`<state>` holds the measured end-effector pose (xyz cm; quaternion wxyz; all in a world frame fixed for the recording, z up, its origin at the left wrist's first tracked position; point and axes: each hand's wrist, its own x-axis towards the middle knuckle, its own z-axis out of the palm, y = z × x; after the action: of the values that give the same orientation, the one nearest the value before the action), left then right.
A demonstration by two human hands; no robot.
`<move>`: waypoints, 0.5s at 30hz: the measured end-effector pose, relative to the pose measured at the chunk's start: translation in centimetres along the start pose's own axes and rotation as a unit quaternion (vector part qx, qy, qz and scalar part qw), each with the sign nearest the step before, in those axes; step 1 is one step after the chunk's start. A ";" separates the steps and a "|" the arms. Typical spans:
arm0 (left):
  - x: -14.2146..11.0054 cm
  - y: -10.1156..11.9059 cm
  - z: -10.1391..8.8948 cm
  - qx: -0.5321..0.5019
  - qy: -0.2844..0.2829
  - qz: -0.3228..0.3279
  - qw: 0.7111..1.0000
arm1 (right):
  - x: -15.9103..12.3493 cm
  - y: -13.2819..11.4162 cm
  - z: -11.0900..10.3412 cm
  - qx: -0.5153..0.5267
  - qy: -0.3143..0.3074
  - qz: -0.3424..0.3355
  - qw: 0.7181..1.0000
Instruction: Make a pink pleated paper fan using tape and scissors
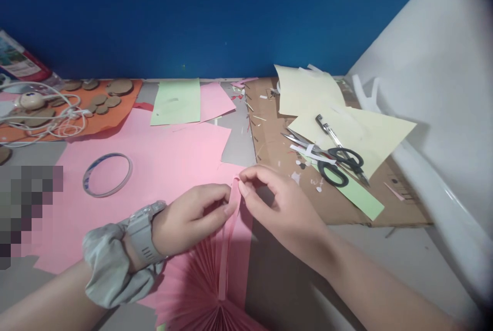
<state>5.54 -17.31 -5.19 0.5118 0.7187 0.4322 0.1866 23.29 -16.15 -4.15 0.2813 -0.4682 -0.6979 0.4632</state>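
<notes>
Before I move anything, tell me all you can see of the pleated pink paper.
The pleated pink paper has many narrow folds fanning out from a gathered point near the bottom of the picture, where its lower part is cut off. A narrow folded edge rises to both hands: the left hand and right hand pinch its top. It partly overlaps a flat pink sheet.

The left hand (196,213), a watch and scrunchie circling its wrist, is reaching in from the lower left, thumb and index finger pinching near the center. The right hand (279,202) is angling up from the lower right, its wrist bare, thumb and curled index fingertip pinching just beside the left's.
</notes>
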 end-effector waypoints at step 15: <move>0.5 -0.4 0.0 -0.012 0.176 -0.013 0.984 | 0.1 -0.4 -0.4 -0.053 -0.089 0.029 0.994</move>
<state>5.65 -16.85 -5.67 0.4386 0.6628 0.5223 0.3090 23.43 -15.93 -3.58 0.1789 -0.4594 -0.7299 0.4735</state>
